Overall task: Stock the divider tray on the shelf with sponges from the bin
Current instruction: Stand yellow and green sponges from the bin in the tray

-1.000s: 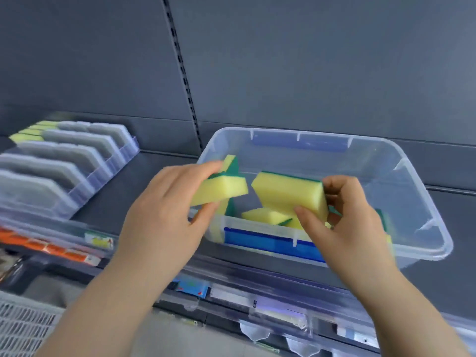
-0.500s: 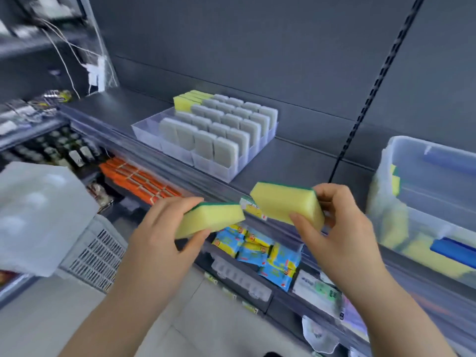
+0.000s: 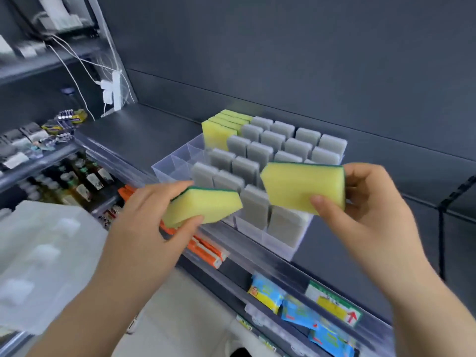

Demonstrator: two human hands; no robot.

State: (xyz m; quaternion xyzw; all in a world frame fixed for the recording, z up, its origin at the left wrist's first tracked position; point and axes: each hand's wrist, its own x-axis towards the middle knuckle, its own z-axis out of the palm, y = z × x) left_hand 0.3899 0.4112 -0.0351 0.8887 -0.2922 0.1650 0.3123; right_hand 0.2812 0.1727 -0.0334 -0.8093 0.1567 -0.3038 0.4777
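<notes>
Fingers (image 3: 177, 188) of the left hand (image 3: 149, 235) are curled over the green top of the left sponge (image 3: 206, 206), with the thumb under its yellow face: a firm pinch. The right hand (image 3: 368, 217) pinches the right sponge (image 3: 304, 186) in the same way, thumb on the broad yellow face and fingers behind its end. Both sponges are in the air in front of the divider tray (image 3: 168, 167) on the shelf (image 3: 134, 132); neither touches it. The bin is out of view.

Finding on the tray: a row of yellow sponges (image 3: 215, 136) stands upright at the back of its leftmost column. In front of that row, the same column has open compartments (image 3: 185, 161). The other columns hold grey blocks (image 3: 255, 204); I cannot tell whether these are sponges or spacers.

Governing relation: the open compartments lie up and to the left of both sponges, and the left hand is the nearer. The right hand would have to cross over the grey blocks. The left sponge lies nearly flat, long axis running left to right, green side up. The stocked ones stand on edge with a broad face to the front. In my judgement it needs tipping upright before it will drop in.
</notes>
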